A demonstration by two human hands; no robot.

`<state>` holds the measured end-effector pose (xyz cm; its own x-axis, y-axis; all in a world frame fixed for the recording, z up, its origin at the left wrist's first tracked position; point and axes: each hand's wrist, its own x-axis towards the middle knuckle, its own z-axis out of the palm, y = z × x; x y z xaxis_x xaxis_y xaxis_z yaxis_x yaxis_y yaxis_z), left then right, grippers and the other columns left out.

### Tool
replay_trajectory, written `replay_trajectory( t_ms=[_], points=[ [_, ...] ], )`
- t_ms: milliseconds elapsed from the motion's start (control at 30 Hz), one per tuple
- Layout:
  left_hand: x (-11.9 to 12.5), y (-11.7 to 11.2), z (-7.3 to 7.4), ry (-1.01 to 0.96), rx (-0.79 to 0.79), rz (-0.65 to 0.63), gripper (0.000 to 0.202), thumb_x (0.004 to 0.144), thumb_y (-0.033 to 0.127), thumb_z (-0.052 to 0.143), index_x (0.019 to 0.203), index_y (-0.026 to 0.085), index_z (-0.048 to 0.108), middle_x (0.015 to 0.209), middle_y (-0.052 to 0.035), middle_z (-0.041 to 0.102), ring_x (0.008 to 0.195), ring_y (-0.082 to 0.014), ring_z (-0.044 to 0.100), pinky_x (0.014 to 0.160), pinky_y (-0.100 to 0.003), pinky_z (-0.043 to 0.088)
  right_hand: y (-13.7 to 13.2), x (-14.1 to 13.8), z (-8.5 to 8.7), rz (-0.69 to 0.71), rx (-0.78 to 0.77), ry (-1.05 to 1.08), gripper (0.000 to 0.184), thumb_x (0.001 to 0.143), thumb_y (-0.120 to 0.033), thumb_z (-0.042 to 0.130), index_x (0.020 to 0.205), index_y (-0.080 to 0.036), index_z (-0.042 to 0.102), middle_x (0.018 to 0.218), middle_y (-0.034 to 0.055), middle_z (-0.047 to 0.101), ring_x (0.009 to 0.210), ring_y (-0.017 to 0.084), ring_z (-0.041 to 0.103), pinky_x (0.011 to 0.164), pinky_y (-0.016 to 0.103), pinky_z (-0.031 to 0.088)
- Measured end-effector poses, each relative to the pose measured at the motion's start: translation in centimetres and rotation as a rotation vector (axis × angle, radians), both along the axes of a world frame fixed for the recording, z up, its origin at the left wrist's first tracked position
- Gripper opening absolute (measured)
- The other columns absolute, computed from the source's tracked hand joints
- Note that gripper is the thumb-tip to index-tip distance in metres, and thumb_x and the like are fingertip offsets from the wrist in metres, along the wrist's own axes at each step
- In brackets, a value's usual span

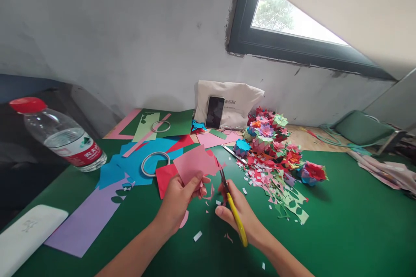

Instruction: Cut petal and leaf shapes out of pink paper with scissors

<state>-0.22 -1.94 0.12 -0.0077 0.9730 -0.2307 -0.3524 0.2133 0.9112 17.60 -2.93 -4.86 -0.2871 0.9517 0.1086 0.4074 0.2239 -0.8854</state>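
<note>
In my left hand [182, 199] I pinch a sheet of pink paper [193, 164], held up above the green table. My right hand [240, 207] grips a pair of scissors [233, 210] with yellow handles, its dark blades pointing up at the right edge of the pink sheet. Whether the blades are apart or together is hard to make out. Behind my left hand lies a red paper sheet [164, 177]. Small pink and white scraps [197, 236] are scattered below and between my hands.
Blue [113, 172] and purple paper [86, 220], tape rolls [143, 169] and a water bottle [65, 138] are at left. A phone [214, 112] leans on a cloth bag [240, 99]. Folded paper flowers [264, 132] and a scrap heap [269, 184] stand right, beside a utility knife [234, 154].
</note>
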Motion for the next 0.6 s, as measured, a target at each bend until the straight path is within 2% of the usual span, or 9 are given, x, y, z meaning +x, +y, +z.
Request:
replay_trajectory(
  t_ms=[167, 333, 467, 600],
  points=[
    [0.6, -0.7, -0.5, 0.0, 0.007, -0.048, 0.034, 0.07, 0.043, 0.079, 0.076, 0.011, 0.069, 0.065, -0.0031, 0.067, 0.057, -0.0125, 0.06, 0.058, -0.024, 0.053, -0.4, -0.2, 0.2, 0.058, -0.026, 0.144, 0.053, 0.078, -0.072, 0.058, 0.095, -0.022, 0.056, 0.086, 0.0047, 0.059, 0.077, 0.021, 0.054, 0.07, 0.031, 0.048],
    [1.5, -1.6, -1.0, -0.001, -0.01, -0.102, 0.036, 0.076, 0.046, 0.073, 0.088, 0.012, 0.067, 0.084, -0.0094, 0.075, 0.07, -0.0206, 0.071, 0.058, -0.027, 0.055, -0.9, -1.1, 1.0, 0.152, -0.116, 0.353, 0.06, 0.078, -0.076, 0.055, 0.108, -0.024, 0.055, 0.099, 0.0079, 0.064, 0.083, 0.023, 0.06, 0.076, 0.033, 0.053],
    [1.9, -2.0, -0.9, -0.005, -0.021, -0.117, 0.034, 0.077, 0.045, 0.072, 0.088, 0.013, 0.067, 0.084, -0.0097, 0.076, 0.075, -0.0234, 0.073, 0.062, -0.029, 0.057, -1.0, -1.5, 1.3, 0.172, -0.181, 0.422, 0.058, 0.078, -0.076, 0.055, 0.105, -0.024, 0.055, 0.094, 0.0065, 0.064, 0.084, 0.023, 0.061, 0.076, 0.032, 0.054],
    [1.9, -1.9, -0.9, 0.01, -0.023, -0.074, 0.031, 0.078, 0.041, 0.07, 0.088, 0.013, 0.064, 0.083, -0.009, 0.076, 0.077, -0.0234, 0.074, 0.061, -0.029, 0.057, -1.0, -1.5, 1.1, 0.189, -0.169, 0.461, 0.058, 0.08, -0.073, 0.056, 0.112, -0.024, 0.052, 0.103, 0.008, 0.063, 0.094, 0.024, 0.061, 0.08, 0.032, 0.053]
  ],
)
